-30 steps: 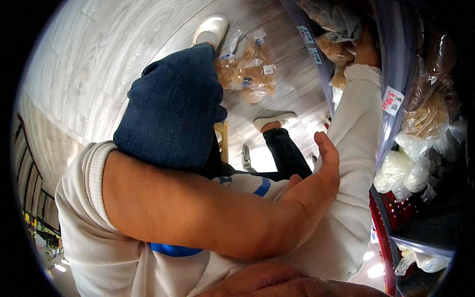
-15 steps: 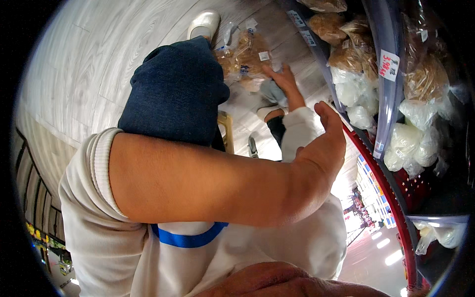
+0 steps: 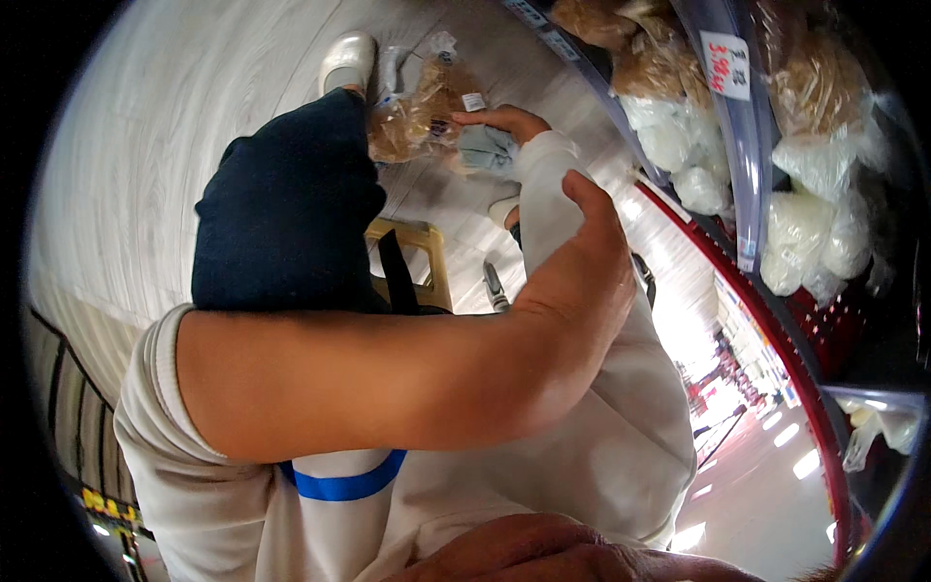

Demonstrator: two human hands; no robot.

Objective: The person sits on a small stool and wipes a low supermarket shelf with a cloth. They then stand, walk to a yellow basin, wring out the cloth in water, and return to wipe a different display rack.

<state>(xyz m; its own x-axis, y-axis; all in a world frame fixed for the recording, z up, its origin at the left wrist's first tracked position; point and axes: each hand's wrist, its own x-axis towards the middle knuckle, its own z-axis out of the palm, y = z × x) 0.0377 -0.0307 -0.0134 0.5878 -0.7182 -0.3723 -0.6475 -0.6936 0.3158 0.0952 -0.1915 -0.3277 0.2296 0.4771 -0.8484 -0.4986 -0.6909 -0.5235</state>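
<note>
My right hand (image 3: pixel 506 121) reaches down toward the floor, a finger stretched out to the clear plastic bags of brown food (image 3: pixel 427 105). Its other fingers are partly hidden. Right below it is a grey, folded, cloth-like piece (image 3: pixel 487 149); whether the hand touches it I cannot tell. My left hand (image 3: pixel 587 242) sits at the end of a bare forearm that crosses in front of me. It is beside my right sleeve, seen edge-on, with a finger stretched upward and nothing visible in it.
To the right, clear plastic dividers (image 3: pixel 732 145) separate bagged brown goods (image 3: pixel 819 87) and white bagged goods (image 3: pixel 800 238) on a display with a red edge (image 3: pixel 698 228). A yellowish stool (image 3: pixel 436 267) stands below me. My white shoe (image 3: pixel 349 53) is beside the bags on the floor.
My right hand has moved up and left, closer over the bags on the floor. The grey piece shows more fully. My left forearm has shifted left as the view moved.
</note>
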